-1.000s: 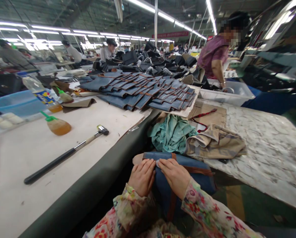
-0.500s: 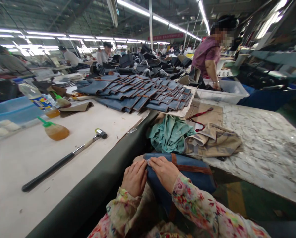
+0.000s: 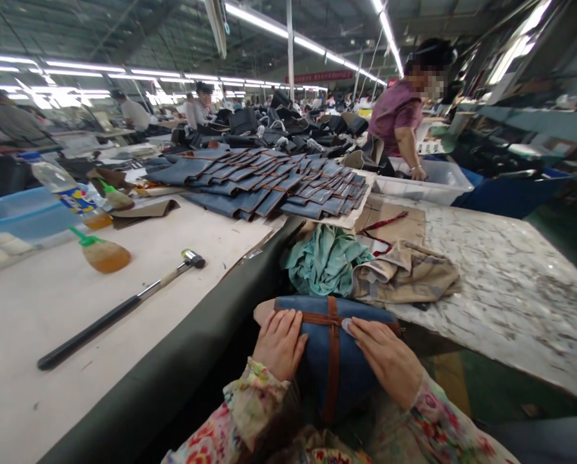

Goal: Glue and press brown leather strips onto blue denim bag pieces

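Observation:
A blue leather-like bag piece [image 3: 312, 361] with crossing brown straps [image 3: 333, 367] lies in front of me, over my lap by the table's edge. My left hand [image 3: 279, 341] rests on its left part, fingers lying flat along the horizontal strap and holding nothing that I can see. My right hand [image 3: 389, 354] is closed, pinching a small pale translucent piece [image 3: 347, 325] at its fingertips. That piece touches the strap just right of the crossing. A beige tip of material [image 3: 263, 312] sticks out at the bag piece's left end.
A hammer [image 3: 124, 312] and a green-capped bottle [image 3: 105, 252] with amber liquid lie on the left table. Teal cloth [image 3: 324, 261] and tan cloth [image 3: 407, 274] are just beyond the bag piece. Behind are stacked blue pieces [image 3: 269, 183]; a person [image 3: 399, 116] reaches into a white bin [image 3: 424, 189].
My right hand has slid right along the strap with the pale piece, away from my left hand. The bag piece has turned so the strap crossing shows. My left hand has shifted slightly right.

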`<state>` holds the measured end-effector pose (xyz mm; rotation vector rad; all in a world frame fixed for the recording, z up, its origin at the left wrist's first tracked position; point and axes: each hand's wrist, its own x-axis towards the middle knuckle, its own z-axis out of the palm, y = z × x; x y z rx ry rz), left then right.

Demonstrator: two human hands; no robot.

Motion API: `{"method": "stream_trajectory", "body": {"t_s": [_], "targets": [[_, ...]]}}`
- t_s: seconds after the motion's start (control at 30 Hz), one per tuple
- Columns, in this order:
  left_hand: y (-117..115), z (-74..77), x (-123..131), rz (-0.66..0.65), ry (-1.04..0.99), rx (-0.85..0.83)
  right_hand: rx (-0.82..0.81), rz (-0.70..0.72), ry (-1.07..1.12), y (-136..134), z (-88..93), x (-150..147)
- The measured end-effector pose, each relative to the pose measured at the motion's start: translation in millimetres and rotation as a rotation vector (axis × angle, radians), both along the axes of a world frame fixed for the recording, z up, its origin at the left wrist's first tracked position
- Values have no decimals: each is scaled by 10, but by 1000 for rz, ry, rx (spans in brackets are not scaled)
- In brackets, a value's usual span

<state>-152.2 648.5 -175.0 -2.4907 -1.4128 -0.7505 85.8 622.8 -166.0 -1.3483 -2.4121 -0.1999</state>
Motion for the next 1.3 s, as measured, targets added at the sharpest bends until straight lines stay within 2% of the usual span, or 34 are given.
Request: {"method": "stream_trajectory", "body": {"t_s": [0.13,0.23,0.6,0.7,0.77,0.83,0.93,1.07,1.17,1.23,1.3], "targets": [[-12,-10,363,-111,-27,-92,-21,-62,20,-56,-4,50],[-1,12,485,-137,-39,-152,-28,-101,55,-79,-8,88],[39,14,415,-171,-78,-99,-1,-222,39,-286,-53,583],[3,-4,372,-191,-76,-100,6,-245,-6,-310,-48,584],[-6,1,259,-179,-69,-96,18,-230,-18,-278,-48,508],[27,41,27,-121,-32,-96,37,-193,-20,-205,-58,381],[153,192,-596,80,62,-90,71,-152,-16,-68,-91,185],[236,477,-1725,575,152,-48,116,-114,-15,24,-156,186],[154,588,-2406,934,199,-272,151,-59,-51,15,-233,390],[113,591,-2675,1058,186,-421,165,-43,-76,0,-289,508],[132,581,-2803,1103,162,-480,164,-67,-75,-13,-328,554]]}}
